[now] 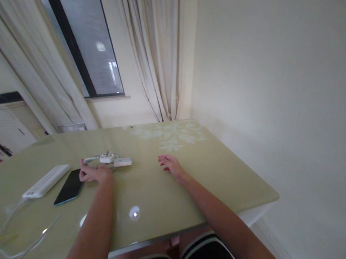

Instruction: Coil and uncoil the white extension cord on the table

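My left hand (93,173) rests on the glossy olive-green table (194,175), fingers curled loosely, just right of a black phone (69,186) lying face up. Whether it holds anything I cannot make out. Right behind its fingers lie a white charger plug (107,157) with a coiled cable and a small white adapter (122,161). My right hand (170,165) lies flat on the bare tabletop, fingers stretched out and empty, well right of the charger.
A white power strip (46,181) lies left of the phone, its white cable (26,244) trailing toward the near left edge. Behind the table are a window, curtains and a plain wall on the right. A white cabinet stands at far left.
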Motion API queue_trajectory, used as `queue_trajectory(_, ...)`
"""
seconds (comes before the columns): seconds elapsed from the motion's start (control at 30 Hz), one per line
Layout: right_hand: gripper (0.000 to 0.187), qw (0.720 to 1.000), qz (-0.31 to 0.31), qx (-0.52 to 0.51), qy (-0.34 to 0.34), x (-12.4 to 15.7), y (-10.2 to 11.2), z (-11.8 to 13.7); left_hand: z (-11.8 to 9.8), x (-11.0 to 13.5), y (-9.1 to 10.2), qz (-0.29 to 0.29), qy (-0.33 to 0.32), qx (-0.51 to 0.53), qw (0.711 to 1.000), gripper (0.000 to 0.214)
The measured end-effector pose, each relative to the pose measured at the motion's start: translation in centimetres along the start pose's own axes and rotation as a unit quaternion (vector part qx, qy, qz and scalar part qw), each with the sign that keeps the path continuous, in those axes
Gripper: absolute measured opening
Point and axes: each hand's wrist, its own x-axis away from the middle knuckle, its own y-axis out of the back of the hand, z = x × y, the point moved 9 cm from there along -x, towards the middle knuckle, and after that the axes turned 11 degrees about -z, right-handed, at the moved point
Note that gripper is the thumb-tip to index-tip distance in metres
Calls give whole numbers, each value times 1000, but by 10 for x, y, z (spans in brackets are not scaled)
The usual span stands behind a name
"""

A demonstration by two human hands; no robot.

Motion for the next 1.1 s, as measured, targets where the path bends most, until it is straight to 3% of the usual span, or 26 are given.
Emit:
queue_trajectory(0.07,42,1000,2,13,3,0,0,0,13,0,21,-117,29,-48,992,58)
queue_trajectory(0.13,42,1000,5,20,6,0,0,-1,21,1,29,-166,39,-85,982,57)
queue_trajectory(0.3,37,1000,5,30,6,0,0,-3,23,-8,18,-128,-9,-143,981,44)
queue_trajectory(0.47,37,999,8,40,14,0,-1,-2,26,-8,16,-113,-12,-194,974,37)
queue_trajectory(0.63,39,996,7,82,39,-2,-4,-4,17,-11,15,-64,-97,-232,966,53)
queue_trajectory(0.8,32,985,7,140,104,0,-7,-1,13,-8,8,-27,-112,-215,970,66)
queue_trajectory(0.87,30,981,14,152,119,0,-9,2,1,2,8,-54,-145,-208,966,63)
queue_trajectory(0.97,26,971,26,192,138,0,-17,8,-34,38,0,-65,-261,-167,949,55)
queue_trajectory(1.1,23,927,59,320,187,3,-38,6,-76,119,-26,72,-416,-71,904,36)
